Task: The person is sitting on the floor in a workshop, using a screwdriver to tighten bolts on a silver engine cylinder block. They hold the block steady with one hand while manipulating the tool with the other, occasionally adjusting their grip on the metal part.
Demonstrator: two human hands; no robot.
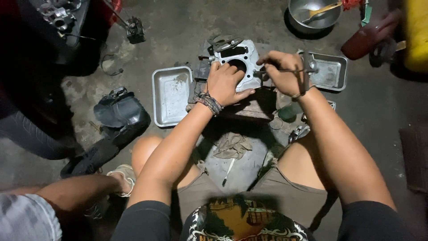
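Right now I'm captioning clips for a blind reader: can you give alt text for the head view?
A seated person's left hand presses on a metal engine cylinder block on the concrete floor while the right hand holds a thin metal tool against its side. Metal trays flank it, and another person's arm shows lower left.

The cylinder block [238, 62] is pale grey cast metal with a wide round bore open to the top and a dark rectangular opening beside it. It sits flat on a dark stand. The T-wrench [299, 71], thin dark steel, lies level against its right side.
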